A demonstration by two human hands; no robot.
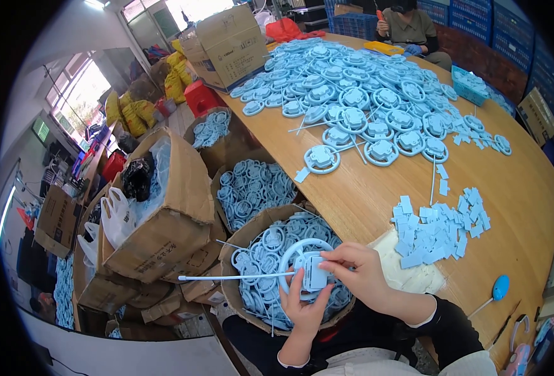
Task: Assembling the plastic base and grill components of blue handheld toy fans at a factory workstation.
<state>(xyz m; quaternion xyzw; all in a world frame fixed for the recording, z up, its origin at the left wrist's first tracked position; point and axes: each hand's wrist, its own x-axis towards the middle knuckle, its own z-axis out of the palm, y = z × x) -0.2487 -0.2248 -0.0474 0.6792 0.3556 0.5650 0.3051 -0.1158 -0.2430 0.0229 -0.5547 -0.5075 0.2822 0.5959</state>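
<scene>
A light-blue plastic ring part (315,276) with a boxy centre and a long thin stem is held up over an open carton (230,279) filled with similar parts. From below, my left hand (303,308) grips it, fingers at the centre and the thumb near the rim. My right hand (359,268) pinches the right edge of the boxy centre; a separate piece under its fingertips cannot be made out. To the right, a pile of small light-blue rectangular plates (437,225) lies on the wooden table (364,200), partly beside a white sheet (386,250).
A large heap of light-blue ring parts (352,94) covers the far table. More cartons (164,225) stand on the left, one with white plastic bags. A turquoise basket (468,86) sits at the far right. A person (411,31) works across the table. A blue round-headed stick (501,287) lies at right.
</scene>
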